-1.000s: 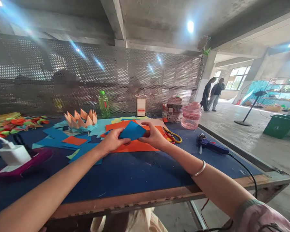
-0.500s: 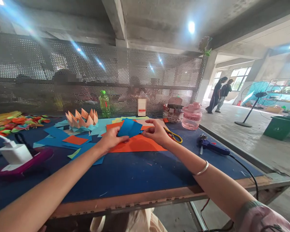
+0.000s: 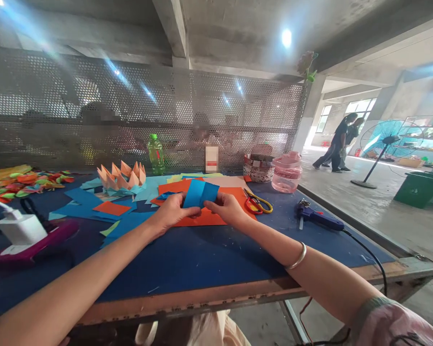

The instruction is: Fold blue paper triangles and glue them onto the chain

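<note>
Between my hands is a piece of blue paper (image 3: 198, 193) with a crease down its middle. My left hand (image 3: 171, 211) pinches its left side, thumb in front. At its right edge my right hand (image 3: 228, 207) grips it between thumb and fingers. Below and behind them lie orange paper sheets (image 3: 202, 219). Another dark blue folded paper piece (image 3: 165, 196) shows just left of my left fingers. Scissors (image 3: 258, 204) with yellow and red handles rest to the right of my right hand. A crown-like ring of folded peach paper (image 3: 121, 176) stands beyond my left hand.
Blue paper sheets (image 3: 82, 206) lie to the left, near a white charger (image 3: 21, 229) on a purple power strip. A glue gun (image 3: 319, 218) with a trailing cord lies right. A pink water jug (image 3: 286, 173), a woven basket (image 3: 259, 168) and a green bottle (image 3: 155, 154) stand at the back.
My right hand has closed on the blue paper's right edge, and the paper has turned to show its crease. The scissors are more exposed. Two people in the background have walked right.
</note>
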`<state>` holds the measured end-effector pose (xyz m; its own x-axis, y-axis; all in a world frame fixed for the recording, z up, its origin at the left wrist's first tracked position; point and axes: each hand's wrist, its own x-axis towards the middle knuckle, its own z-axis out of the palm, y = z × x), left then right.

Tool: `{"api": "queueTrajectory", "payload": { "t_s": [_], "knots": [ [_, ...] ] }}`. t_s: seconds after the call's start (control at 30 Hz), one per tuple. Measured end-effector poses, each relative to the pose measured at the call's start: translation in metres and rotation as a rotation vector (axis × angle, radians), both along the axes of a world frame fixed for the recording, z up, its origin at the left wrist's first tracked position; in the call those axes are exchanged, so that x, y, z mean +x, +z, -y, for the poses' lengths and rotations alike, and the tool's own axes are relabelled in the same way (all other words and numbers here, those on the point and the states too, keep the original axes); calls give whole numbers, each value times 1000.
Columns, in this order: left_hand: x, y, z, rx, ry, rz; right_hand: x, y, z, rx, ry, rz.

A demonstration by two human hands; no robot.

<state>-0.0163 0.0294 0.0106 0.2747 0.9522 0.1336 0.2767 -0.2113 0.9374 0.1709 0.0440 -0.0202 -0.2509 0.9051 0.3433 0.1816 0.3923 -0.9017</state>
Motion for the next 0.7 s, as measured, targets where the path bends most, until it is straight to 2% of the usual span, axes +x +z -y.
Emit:
{"api": "queueTrajectory", "payload": {
  "t_s": [0.3,0.43,0.53,0.7],
  "knots": [
    [0,1,1,42,-35,41,-7,3,8,-64,69,-49],
    [-3,-2,-1,75,-113,-4,-6,5,8,-114,53,-100],
    [-7,-4,-3,229,-147,-67,-3,6,5,-146,27,-149],
    [-13,-2,-4,565,-57,-207,1,7,2,-187,8,-196]
  ]
}}
